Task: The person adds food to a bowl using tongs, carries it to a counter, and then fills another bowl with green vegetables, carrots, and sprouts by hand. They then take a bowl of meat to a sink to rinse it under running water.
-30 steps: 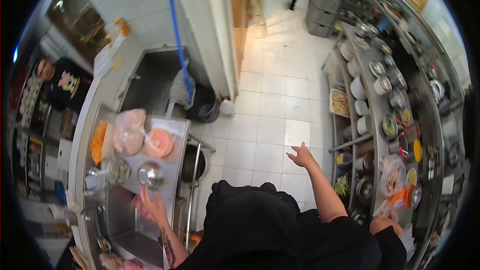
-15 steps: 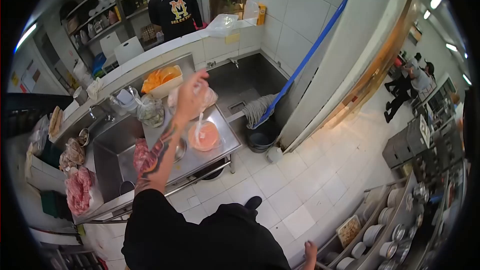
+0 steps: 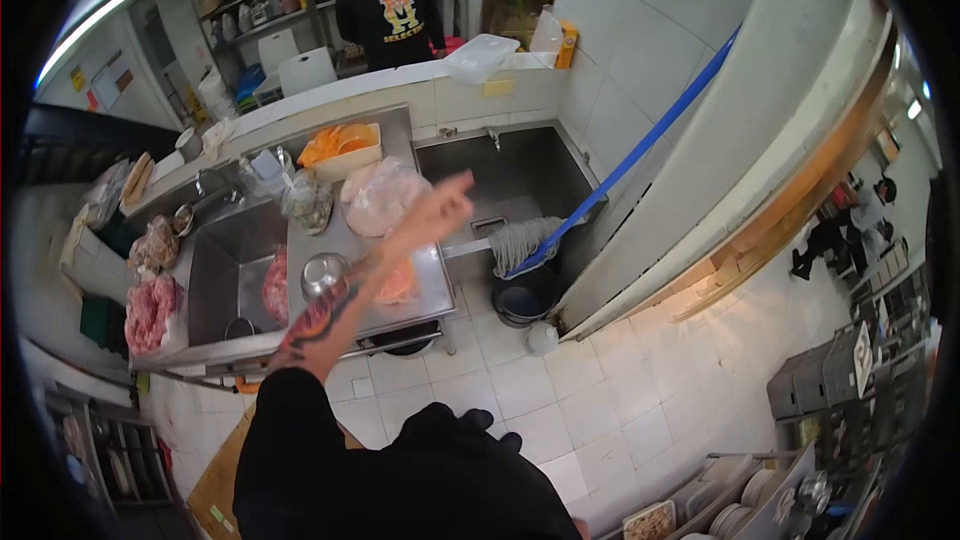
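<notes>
My left hand [image 3: 447, 208] is stretched out in the air above the right side of the steel counter [image 3: 425, 300], fingers extended toward the dark basin [image 3: 540, 165]. Nothing is in it. Left of the hand lies a clear bag of pale meat [image 3: 375, 192]. Below my forearm, partly covered, is a round orange-pink item [image 3: 398, 285]. A metal bowl [image 3: 323, 275] stands beside the forearm. In the sink [image 3: 225, 265] rests a piece of red meat [image 3: 277, 285]. Only a sliver of skin shows on my right side at the bottom edge; the right hand is out of sight.
A blue-handled mop [image 3: 650, 135] leans over the basin, above a dark bucket [image 3: 522, 302]. A tub of orange pieces [image 3: 345, 148] and bagged greens [image 3: 307, 202] stand behind. Beyond the low wall is a person [image 3: 390, 15]. Dish shelves [image 3: 740, 510] are at lower right.
My view has shifted, so the counter sits differently. My left arm has swung right and lower, from over the meat bag toward the basin. My right hand has left the view.
</notes>
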Motion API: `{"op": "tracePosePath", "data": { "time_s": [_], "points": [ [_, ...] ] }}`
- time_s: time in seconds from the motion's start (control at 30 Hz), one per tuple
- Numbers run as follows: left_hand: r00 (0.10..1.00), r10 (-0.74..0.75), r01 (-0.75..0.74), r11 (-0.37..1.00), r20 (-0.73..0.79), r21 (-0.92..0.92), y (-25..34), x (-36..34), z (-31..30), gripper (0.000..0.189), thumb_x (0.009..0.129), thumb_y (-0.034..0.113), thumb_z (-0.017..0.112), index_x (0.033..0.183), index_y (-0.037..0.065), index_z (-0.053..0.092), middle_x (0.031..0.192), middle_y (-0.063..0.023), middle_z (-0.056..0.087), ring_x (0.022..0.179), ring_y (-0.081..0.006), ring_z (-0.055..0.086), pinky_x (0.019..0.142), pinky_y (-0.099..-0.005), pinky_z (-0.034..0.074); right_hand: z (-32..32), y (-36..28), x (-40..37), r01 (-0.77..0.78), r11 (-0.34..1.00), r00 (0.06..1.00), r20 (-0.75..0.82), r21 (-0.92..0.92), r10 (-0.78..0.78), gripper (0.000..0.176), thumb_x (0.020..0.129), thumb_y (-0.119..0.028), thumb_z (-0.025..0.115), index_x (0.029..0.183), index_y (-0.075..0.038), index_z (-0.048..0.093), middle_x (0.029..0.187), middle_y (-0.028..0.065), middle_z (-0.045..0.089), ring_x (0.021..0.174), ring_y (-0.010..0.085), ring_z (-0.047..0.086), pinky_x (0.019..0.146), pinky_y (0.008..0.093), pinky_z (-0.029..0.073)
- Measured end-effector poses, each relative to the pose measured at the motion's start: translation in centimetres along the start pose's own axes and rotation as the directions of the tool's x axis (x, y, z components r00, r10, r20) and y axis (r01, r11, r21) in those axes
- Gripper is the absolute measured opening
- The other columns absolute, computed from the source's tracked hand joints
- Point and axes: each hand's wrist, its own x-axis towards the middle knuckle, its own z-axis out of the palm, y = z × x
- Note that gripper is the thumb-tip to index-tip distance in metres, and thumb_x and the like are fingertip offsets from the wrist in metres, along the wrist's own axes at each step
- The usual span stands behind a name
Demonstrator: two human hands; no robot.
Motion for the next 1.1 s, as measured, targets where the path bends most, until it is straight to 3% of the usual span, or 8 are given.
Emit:
{"op": "tracePosePath", "data": {
  "time_s": [0.03, 0.07, 0.2, 0.4, 0.6, 0.87, 0.93, 1.1],
  "points": [
    [0.994, -0.111, 0.111, 0.992, -0.005, 0.056, 0.5, -3.9, 2.8, 0.052, 0.095, 0.024, 0.066, 0.14, 0.004, 0.049, 0.098, -0.003, 0.066, 0.083, -0.0102, 0.059, 0.078, -0.0318, 0.051, -4.1, -2.6, 2.4, 0.361, 0.902, 0.914, -0.104, -0.235, -0.393, 0.048, 0.093, -0.047, 0.042, 0.092, -0.008, 0.07, 0.096, 0.0224, 0.069, 0.085, 0.0373, 0.067, 0.078, 0.0491, 0.051],
    [0.989, -0.145, 0.145, 0.988, 0.008, 0.059, -2.4, -7.5, 5.6, 0.048, 0.093, 0.021, 0.066, 0.137, 0.006, 0.053, 0.097, -0.0053, 0.067, 0.082, -0.0149, 0.06, 0.081, -0.0332, 0.051, -8.4, -6.2, 5.9, -0.035, 0.952, 0.973, 0.208, -0.305, 0.102, 0.047, 0.092, -0.048, 0.044, 0.093, -0.01, 0.071, 0.101, 0.0232, 0.068, 0.094, 0.0372, 0.067, 0.081, 0.0496, 0.051],
    [0.968, -0.25, 0.232, 0.917, 0.016, 0.325, -3.4, -19.0, 11.0, 0.045, 0.09, 0.014, 0.065, 0.133, 0.003, 0.055, 0.113, -0.0155, 0.062, 0.1, -0.028, 0.06, 0.09, -0.0372, 0.048, -21.6, -23.6, 16.5, 0.208, 0.942, 0.955, -0.155, -0.263, -0.254, 0.056, 0.09, -0.05, 0.056, 0.118, -0.003, 0.066, 0.113, 0.0236, 0.067, 0.108, 0.0408, 0.062, 0.094, 0.0489, 0.05],
    [0.976, -0.176, 0.212, 0.904, -0.13, 0.37, 1.8, -23.8, 9.9, 0.052, 0.088, 0.014, 0.068, 0.137, 0.003, 0.052, 0.131, -0.0196, 0.054, 0.121, -0.036, 0.053, 0.102, -0.0396, 0.043, -36.1, -59.9, 16.6, 0.877, 0.48, 0.454, -0.314, -0.008, -0.834, 0.033, 0.092, -0.027, 0.067, 0.117, -0.005, 0.067, 0.103, 0.0142, 0.072, 0.095, 0.0206, 0.07, 0.083, 0.0311, 0.053],
    [0.946, -0.236, 0.3, 0.899, -0.224, 0.319, 3.5, -23.1, 5.0, 0.055, 0.088, 0.012, 0.068, 0.139, 0.003, 0.051, 0.139, -0.0209, 0.05, 0.13, -0.0373, 0.048, 0.109, -0.0389, 0.037, -41.9, -81.8, 13.8, 0.507, 0.182, 0.695, -0.274, 0.842, -0.665, 0.057, 0.097, -0.058, 0.051, 0.116, -0.006, 0.064, 0.113, 0.0086, 0.069, 0.106, 0.0221, 0.065, 0.092, 0.0416, 0.048],
    [0.996, -0.014, 0.048, 0.925, -0.092, 0.378, 7.1, -15.6, -1.5, 0.051, 0.079, 0.004, 0.069, 0.128, 0.005, 0.057, 0.144, -0.0163, 0.047, 0.134, -0.0361, 0.043, 0.108, -0.0422, 0.038, -39.3, -91.5, 19.9, 0.17, 0.012, 0.915, -0.153, 0.985, -0.372, 0.057, 0.094, -0.058, 0.051, 0.114, -0.007, 0.066, 0.109, 0.0132, 0.069, 0.103, 0.0307, 0.065, 0.092, 0.0509, 0.048],
    [0.999, 0.031, -0.015, 0.924, -0.037, 0.382, 7.0, -14.1, -2.6, 0.048, 0.078, 0.004, 0.069, 0.125, 0.006, 0.058, 0.144, -0.0161, 0.047, 0.133, -0.0364, 0.044, 0.108, -0.0429, 0.037, -37.9, -92.5, 18.7, 0.552, 0.816, 0.681, -0.472, -0.172, -0.56, 0.046, 0.09, -0.052, 0.056, 0.101, -0.011, 0.073, 0.099, 0.0122, 0.072, 0.097, 0.0321, 0.067, 0.086, 0.0543, 0.049],
    [0.995, 0.096, -0.104, 0.944, 0.041, 0.314, 6.5, -8.4, -5.7, 0.044, 0.078, 0.004, 0.068, 0.12, 0.008, 0.059, 0.144, -0.0152, 0.047, 0.13, -0.0366, 0.045, 0.11, -0.0443, 0.034, -34.9, -95.1, 16.6, 0.189, 0.046, 0.534, 0.063, -0.981, -0.843, 0.023, 0.081, -0.035, 0.066, 0.091, -0.016, 0.076, 0.094, 0.0073, 0.074, 0.097, 0.024, 0.066, 0.088, 0.0454, 0.037]
  ]
}}
